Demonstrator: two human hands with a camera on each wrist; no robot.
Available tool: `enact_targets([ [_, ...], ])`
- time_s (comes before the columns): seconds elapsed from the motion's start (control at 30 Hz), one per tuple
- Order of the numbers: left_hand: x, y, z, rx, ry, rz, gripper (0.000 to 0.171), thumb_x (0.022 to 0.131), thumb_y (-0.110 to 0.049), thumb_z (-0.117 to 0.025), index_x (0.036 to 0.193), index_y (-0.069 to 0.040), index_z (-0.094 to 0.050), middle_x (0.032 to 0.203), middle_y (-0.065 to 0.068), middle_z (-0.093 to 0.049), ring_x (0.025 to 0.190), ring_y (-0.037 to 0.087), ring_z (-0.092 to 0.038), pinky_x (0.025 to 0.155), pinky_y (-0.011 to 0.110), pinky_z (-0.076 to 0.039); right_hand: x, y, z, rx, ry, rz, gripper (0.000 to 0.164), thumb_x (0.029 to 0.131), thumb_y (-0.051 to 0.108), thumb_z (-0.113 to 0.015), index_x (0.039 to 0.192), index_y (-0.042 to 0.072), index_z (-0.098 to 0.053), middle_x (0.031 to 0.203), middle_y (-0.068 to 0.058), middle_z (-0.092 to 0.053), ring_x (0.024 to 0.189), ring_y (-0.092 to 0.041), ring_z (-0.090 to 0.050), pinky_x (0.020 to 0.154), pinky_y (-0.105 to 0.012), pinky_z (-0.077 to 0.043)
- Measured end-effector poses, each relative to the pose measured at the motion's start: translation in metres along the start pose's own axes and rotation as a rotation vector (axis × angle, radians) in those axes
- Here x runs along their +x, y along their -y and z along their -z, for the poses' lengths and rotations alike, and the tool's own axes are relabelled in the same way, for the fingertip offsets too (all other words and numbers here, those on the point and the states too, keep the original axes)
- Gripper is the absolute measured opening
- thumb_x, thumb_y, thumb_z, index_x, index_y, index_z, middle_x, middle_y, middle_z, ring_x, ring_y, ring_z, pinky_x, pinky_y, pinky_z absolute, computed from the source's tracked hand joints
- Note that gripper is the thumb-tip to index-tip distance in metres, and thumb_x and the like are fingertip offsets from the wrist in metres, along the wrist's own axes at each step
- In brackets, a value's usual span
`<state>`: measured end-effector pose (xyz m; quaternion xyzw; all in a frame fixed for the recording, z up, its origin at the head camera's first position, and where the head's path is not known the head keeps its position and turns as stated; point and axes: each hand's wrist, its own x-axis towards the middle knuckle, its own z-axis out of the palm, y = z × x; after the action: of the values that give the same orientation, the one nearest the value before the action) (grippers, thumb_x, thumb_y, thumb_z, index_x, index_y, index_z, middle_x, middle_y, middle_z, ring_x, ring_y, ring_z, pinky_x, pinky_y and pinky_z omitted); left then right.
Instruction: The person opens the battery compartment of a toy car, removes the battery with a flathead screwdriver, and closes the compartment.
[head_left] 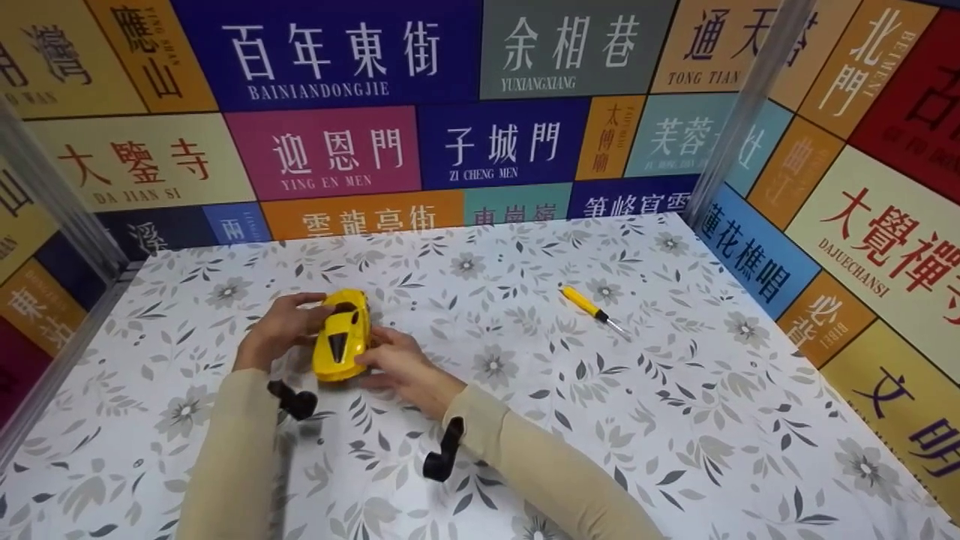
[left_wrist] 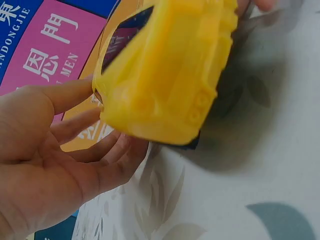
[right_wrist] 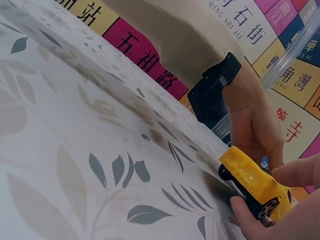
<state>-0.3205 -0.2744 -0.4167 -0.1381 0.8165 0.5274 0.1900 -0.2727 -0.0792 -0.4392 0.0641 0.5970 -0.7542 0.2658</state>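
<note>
A yellow toy car (head_left: 341, 351) with dark windows is between the two hands, left of the table's middle. The right hand (head_left: 409, 367) pinches its near right side; in the right wrist view, thumb and fingers (right_wrist: 242, 212) sit against the car's body (right_wrist: 257, 180) by a wheel. On the far left side, the left hand (head_left: 279, 330) holds the other end, its fingers curled at the edge. The left wrist view shows the car (left_wrist: 165, 75) tilted close over the table, casting a shadow, with the left hand (left_wrist: 60, 155) at its lower end.
A yellow-handled screwdriver (head_left: 585, 304) lies on the patterned white tablecloth (head_left: 525, 420), right of the hands. Panels with printed characters (head_left: 330, 52) stand behind and at both sides. Each wrist wears a black camera mount (head_left: 444, 454).
</note>
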Motion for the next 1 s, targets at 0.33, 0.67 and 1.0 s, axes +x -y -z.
enact_targets([
  [0.33, -0.005, -0.005, -0.012, -0.069, -0.042, -0.003, 0.063, 0.105, -0.030, -0.048, 0.160, -0.012, -0.023, 0.160, 0.017, -0.037, 0.138, 0.031, -0.048, 0.116, 0.045, -0.046, -0.009, 0.007, 0.015, -0.044, -0.001, 0.081, 0.067, 0.078, -0.009, -0.069, 0.141, 0.010, -0.056, 0.144, -0.009, -0.057, 0.104, -0.022, -0.069, 0.092, -0.034, -0.061],
  [0.67, -0.015, -0.011, -0.020, -0.152, -0.041, -0.037, 0.062, 0.104, -0.029, -0.050, 0.160, -0.014, -0.025, 0.159, 0.016, -0.039, 0.134, 0.030, -0.052, 0.104, 0.038, -0.055, -0.028, 0.018, 0.038, -0.072, 0.059, 0.117, 0.065, 0.081, -0.004, -0.069, 0.143, 0.012, -0.054, 0.146, -0.006, -0.055, 0.110, -0.021, -0.067, 0.097, -0.037, -0.059],
  [1.0, -0.033, -0.027, -0.032, -0.230, 0.009, 0.013, 0.065, 0.103, -0.029, -0.054, 0.158, -0.009, -0.027, 0.160, 0.015, -0.037, 0.141, 0.032, -0.047, 0.114, 0.041, -0.047, -0.055, 0.029, 0.054, -0.082, 0.058, 0.121, 0.060, 0.081, -0.002, -0.073, 0.138, 0.013, -0.059, 0.143, -0.006, -0.057, 0.111, -0.021, -0.067, 0.096, -0.034, -0.060],
])
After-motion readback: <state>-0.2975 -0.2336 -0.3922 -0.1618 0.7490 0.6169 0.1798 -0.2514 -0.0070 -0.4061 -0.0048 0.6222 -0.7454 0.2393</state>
